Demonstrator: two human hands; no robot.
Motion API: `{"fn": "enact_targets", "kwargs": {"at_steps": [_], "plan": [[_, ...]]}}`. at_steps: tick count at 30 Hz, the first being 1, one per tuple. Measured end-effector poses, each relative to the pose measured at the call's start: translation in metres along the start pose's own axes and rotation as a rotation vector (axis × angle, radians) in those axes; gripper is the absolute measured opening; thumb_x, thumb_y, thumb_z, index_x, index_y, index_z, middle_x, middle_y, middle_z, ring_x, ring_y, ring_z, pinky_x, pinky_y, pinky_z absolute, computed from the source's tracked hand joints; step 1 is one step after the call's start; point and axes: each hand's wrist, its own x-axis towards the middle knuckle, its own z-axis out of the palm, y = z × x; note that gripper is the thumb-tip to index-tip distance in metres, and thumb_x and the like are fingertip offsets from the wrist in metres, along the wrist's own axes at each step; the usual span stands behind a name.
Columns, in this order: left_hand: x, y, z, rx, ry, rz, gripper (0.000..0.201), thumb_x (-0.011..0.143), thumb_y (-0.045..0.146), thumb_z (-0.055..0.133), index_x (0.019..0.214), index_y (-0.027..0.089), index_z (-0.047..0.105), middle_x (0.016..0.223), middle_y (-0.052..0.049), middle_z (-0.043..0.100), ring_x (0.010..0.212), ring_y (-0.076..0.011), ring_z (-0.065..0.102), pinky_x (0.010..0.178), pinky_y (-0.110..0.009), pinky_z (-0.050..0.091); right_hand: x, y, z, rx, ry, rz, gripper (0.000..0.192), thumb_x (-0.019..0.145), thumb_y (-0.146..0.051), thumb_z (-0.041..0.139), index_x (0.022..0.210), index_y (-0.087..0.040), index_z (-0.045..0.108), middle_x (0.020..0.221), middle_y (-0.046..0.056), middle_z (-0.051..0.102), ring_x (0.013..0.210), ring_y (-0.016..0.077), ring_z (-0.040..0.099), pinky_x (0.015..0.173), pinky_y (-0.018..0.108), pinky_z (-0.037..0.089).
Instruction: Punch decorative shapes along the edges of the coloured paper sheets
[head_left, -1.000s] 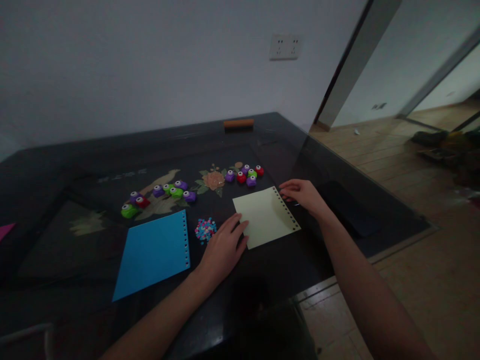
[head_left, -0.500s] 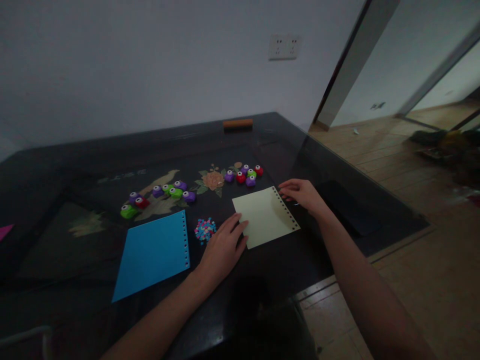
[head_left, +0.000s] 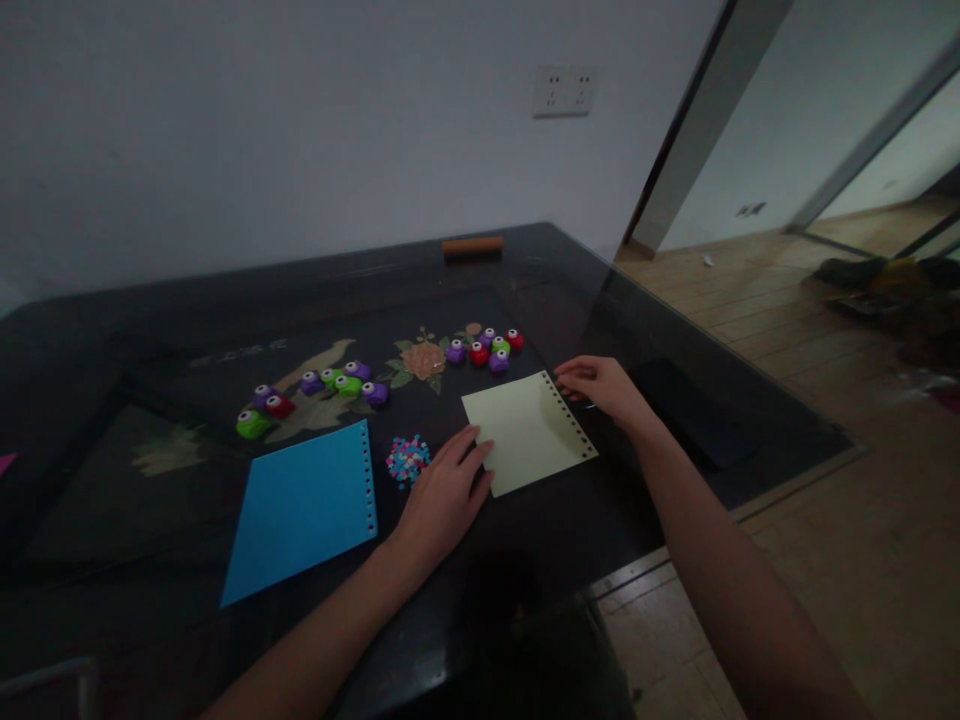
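A pale yellow sheet of paper (head_left: pixel 525 435) with punched holes along its right edge lies on the dark table. My left hand (head_left: pixel 442 490) is open, its fingers spread and resting on the sheet's left edge. At the upper right corner, by the holes, is my right hand (head_left: pixel 596 385); its fingers are loosely bent beside the edge, with nothing visible in them. A blue punched sheet (head_left: pixel 304 510) lies to the left. Between the sheets sits a heap of small pink, white and blue paper cutouts (head_left: pixel 407 460), near my left hand.
Small craft punches in purple, green and red stand in a left group (head_left: pixel 348 386) and a right group (head_left: pixel 478 353). A brown roll (head_left: pixel 472 246) lies at the table's back edge. A dark flat object (head_left: pixel 682 415) lies right of my right arm. A wall socket (head_left: pixel 564 91) is behind.
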Motion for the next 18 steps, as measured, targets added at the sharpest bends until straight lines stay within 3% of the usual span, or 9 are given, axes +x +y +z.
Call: {"fn": "enact_targets", "kwargs": {"at_steps": [18], "plan": [[0.0007,0.0003,-0.0010,0.018,-0.014,-0.007,0.034,0.085,0.018,0.052,0.119,0.014,0.056,0.132,-0.015,0.051,0.122,-0.0271,0.048,0.100,-0.042,0.043,0.0013,0.0021,-0.0017,-0.003,-0.008,0.004,0.009,0.072,-0.013,0.062,0.081,-0.013,0.065,0.064,0.003,0.065,0.057,0.0113,0.061,0.053,0.022,0.050]]}}
